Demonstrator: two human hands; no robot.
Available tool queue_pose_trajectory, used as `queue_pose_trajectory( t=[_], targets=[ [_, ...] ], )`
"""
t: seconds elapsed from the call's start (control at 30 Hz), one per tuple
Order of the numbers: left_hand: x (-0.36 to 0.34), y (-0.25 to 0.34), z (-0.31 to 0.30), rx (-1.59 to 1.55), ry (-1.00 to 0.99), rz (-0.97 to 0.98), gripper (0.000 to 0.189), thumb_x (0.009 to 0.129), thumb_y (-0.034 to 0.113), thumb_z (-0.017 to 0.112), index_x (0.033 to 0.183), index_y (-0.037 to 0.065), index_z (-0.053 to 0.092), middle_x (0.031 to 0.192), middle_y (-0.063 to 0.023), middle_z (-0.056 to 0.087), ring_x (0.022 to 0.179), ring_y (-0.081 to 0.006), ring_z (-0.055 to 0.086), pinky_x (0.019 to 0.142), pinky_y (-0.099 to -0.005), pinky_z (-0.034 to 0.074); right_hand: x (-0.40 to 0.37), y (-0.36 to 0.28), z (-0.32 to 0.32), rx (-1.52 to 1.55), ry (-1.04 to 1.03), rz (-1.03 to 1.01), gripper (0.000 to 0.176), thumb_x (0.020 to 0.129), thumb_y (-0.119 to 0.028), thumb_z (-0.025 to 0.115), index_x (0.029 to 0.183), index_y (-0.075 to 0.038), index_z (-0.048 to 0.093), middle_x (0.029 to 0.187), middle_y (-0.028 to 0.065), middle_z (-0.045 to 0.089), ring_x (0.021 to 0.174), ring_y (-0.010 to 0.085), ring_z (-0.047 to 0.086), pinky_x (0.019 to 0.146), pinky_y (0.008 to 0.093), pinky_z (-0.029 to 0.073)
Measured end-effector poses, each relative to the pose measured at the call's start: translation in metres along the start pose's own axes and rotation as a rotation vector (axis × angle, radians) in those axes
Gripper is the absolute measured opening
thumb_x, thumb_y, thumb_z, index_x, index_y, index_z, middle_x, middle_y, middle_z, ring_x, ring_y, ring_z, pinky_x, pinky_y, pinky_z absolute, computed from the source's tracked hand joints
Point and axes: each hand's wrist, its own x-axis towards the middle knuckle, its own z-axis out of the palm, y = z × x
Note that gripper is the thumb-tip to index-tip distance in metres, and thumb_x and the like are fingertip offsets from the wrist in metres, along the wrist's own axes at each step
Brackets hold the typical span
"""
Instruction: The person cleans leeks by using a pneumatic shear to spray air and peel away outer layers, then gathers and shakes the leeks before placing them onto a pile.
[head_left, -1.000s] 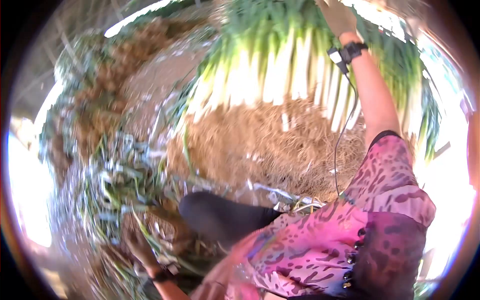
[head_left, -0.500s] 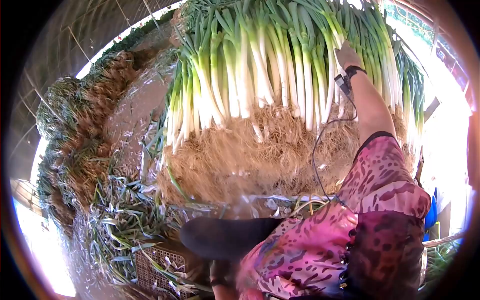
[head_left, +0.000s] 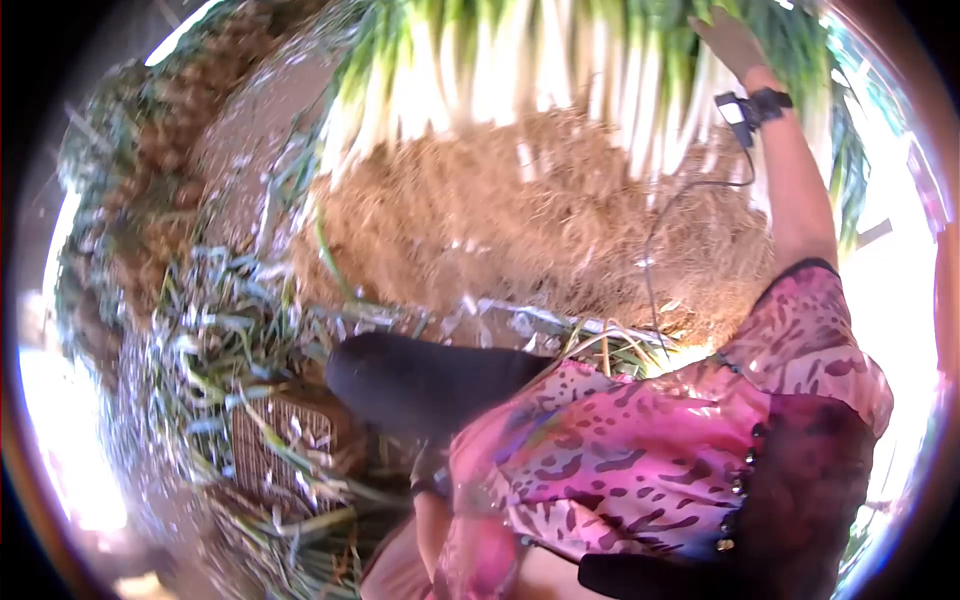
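A dense row of large green onions (head_left: 490,70) lies side by side, with white stems and green tops. Their tangled brown roots (head_left: 480,215) point toward my body. My right hand (head_left: 735,42), seemingly gloved, is stretched out over the green parts at the upper right, fingers extended and apart. Whether it touches the stalks is hard to make out. A dark band with a small device and cable (head_left: 738,112) sits at that wrist. My left hand (head_left: 433,465) is low beside my dark-clad leg (head_left: 430,380); its fingers are hidden and blurred.
A long heap of onions with roots (head_left: 150,230) runs along the left. Loose green leaves (head_left: 235,340) litter the ground below it. A brown plastic crate (head_left: 275,450) stands partly under leaves. The thin cable (head_left: 655,270) hangs across the roots toward my pink patterned clothing (head_left: 620,450).
The view has tilted down, so the onion row sits higher in the frame. My right hand has shifted right along the green tops, its fingers now spread.
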Motion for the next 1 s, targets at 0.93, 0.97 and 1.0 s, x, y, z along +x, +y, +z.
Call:
queue_pose_trajectory(
  t=[0.93,0.97,1.0],
  targets=[
    [-0.292,0.165,-0.169,-0.861,0.732,0.243,0.038,0.095,0.024,0.071,0.123,-0.001,0.063,0.103,-0.0087,0.071,0.092,-0.0113,0.064,0.080,-0.0272,0.052,-0.518,-0.663,0.018,1.123,-1.169,-1.429,0.029,0.091,-0.030,0.060,0.085,-0.002,0.068,0.076,0.0173,0.069,0.069,0.0282,0.069,0.063,0.0403,0.053],
    [-0.301,0.151,-0.188,-0.775,0.840,0.142,0.038,0.095,0.024,0.071,0.122,-0.001,0.064,0.104,-0.0108,0.072,0.094,-0.0142,0.066,0.083,-0.0287,0.052,-0.530,-0.663,0.029,1.050,-1.042,-1.480,0.027,0.090,-0.028,0.060,0.087,-0.002,0.067,0.079,0.0205,0.070,0.073,0.0336,0.070,0.065,0.0437,0.054],
    [-0.297,0.114,-0.197,-0.634,0.989,0.065,0.039,0.093,0.025,0.071,0.123,0.000,0.064,0.106,-0.0144,0.073,0.097,-0.0210,0.069,0.084,-0.0319,0.053,-0.541,-0.659,0.036,0.945,-0.964,-1.486,0.025,0.089,-0.025,0.059,0.089,-0.001,0.065,0.081,0.0230,0.070,0.077,0.0387,0.070,0.068,0.0469,0.054]
  ],
)
